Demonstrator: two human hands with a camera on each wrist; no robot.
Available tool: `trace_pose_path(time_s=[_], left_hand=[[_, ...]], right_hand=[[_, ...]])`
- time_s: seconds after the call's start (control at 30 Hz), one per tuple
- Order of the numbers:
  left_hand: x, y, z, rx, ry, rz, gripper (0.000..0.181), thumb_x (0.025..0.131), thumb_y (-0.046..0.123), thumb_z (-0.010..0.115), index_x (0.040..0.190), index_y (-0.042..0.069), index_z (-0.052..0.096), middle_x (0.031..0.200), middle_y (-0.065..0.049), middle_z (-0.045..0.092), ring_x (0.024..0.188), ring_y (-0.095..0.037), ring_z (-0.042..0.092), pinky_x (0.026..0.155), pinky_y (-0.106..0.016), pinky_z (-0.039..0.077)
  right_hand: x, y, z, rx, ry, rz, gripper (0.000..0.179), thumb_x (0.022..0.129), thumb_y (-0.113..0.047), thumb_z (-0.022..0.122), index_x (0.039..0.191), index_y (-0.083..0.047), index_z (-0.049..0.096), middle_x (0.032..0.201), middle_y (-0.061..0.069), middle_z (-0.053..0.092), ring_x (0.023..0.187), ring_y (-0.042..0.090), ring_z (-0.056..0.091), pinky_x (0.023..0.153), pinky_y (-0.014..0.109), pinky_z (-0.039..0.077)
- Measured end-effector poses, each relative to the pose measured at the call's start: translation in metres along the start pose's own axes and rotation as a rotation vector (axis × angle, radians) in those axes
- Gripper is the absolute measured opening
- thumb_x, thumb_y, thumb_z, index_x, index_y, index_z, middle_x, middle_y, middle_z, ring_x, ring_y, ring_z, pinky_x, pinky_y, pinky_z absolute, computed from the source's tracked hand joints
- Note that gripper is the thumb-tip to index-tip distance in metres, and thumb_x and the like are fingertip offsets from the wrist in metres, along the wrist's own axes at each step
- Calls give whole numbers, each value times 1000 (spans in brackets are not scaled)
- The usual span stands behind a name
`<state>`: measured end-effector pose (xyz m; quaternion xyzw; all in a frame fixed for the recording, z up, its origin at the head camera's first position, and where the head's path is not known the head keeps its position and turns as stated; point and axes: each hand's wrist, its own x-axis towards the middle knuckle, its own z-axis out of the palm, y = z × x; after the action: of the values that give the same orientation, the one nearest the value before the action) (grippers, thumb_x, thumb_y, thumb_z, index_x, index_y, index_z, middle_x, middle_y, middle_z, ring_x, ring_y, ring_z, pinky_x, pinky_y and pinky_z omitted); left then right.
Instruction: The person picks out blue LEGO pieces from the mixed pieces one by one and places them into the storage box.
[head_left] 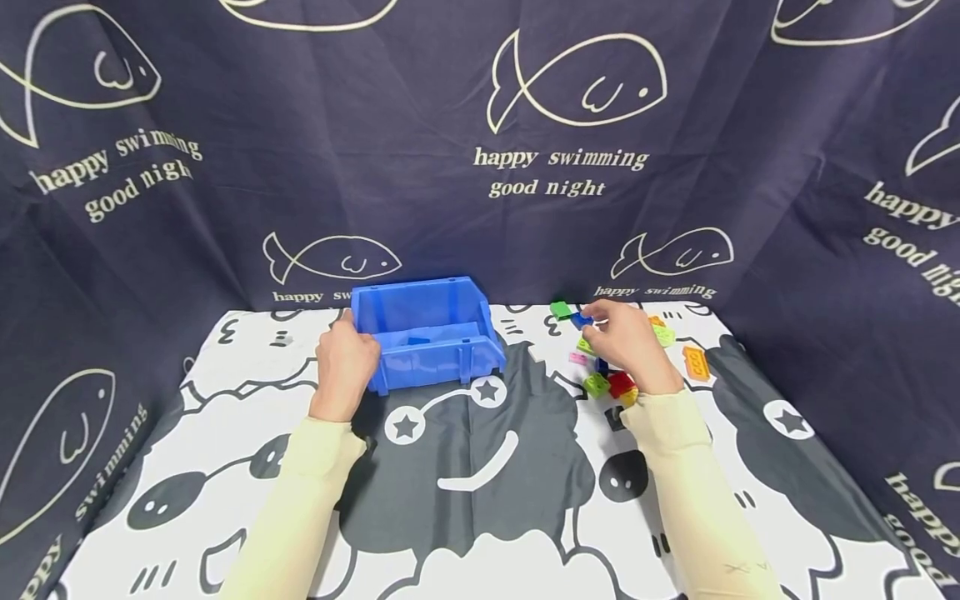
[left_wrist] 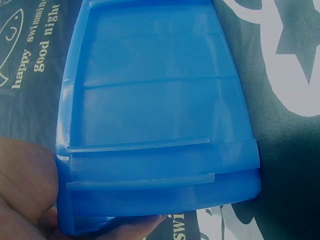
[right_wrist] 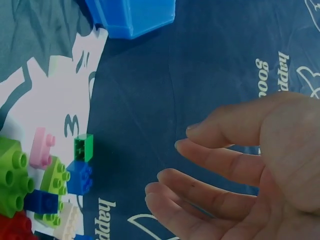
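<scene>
My left hand grips the left side of a blue plastic storage bin. In the left wrist view the bin's side wall fills the middle, with a fingertip showing below its edge. A darker blue piece shows inside the bin. On the right, my right hand hovers beside several toy building bricks, closest to a blue brick and a green brick. In the right wrist view its fingers are loosely bent, thumb near the index finger, with nothing visible between them.
Around the right hand lie a lime brick, a red brick, a pink brick and an orange brick. A printed cloth covers the table. Dark fabric hangs behind and at both sides.
</scene>
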<state>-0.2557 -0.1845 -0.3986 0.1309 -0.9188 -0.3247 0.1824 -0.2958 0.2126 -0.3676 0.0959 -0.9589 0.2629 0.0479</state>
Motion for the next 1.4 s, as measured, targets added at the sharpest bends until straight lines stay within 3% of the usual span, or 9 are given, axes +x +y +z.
trace_pose_path(time_s=[0.4, 0.6, 0.93, 1.23, 1.4], left_hand=[[1, -3, 0, -3, -4, 3, 41, 89, 9, 49, 124, -7, 61, 109, -37, 67, 100, -58, 65, 84, -64, 50], [4, -2, -2, -1, 6, 0, 40, 88, 9, 49, 122, -6, 62, 109, -36, 68, 99, -58, 65, 84, -64, 49], [0, -2, 0, -8, -5, 0, 41, 88, 9, 48, 123, -7, 62, 111, -37, 67, 99, -58, 65, 84, -63, 49], [-2, -1, -1, -14, -16, -9, 44, 88, 8, 48, 127, -8, 61, 114, -37, 66, 100, -57, 65, 85, -63, 50], [-1, -1, -1, -12, -17, -11, 44, 88, 8, 47, 128, -8, 60, 114, -37, 66, 100, -57, 65, 85, -63, 50]], right_hand=[[9, 22, 9, -62, -112, 96, 39, 94, -19, 58, 126, 1, 68, 123, 27, 67, 110, 43, 64, 96, 56, 50], [15, 30, 14, -83, -128, 95, 38, 92, -19, 60, 123, 1, 69, 118, 26, 70, 106, 39, 66, 95, 54, 50], [11, 42, 18, -86, -170, 180, 39, 87, -16, 64, 120, 2, 71, 112, 24, 69, 90, 33, 64, 83, 47, 52], [13, 47, 26, -156, -177, 194, 34, 86, -18, 66, 115, -1, 73, 119, 24, 69, 98, 36, 60, 88, 49, 49], [16, 48, 29, -155, -178, 190, 26, 85, -18, 67, 105, -2, 75, 108, 19, 70, 91, 33, 61, 81, 45, 50]])
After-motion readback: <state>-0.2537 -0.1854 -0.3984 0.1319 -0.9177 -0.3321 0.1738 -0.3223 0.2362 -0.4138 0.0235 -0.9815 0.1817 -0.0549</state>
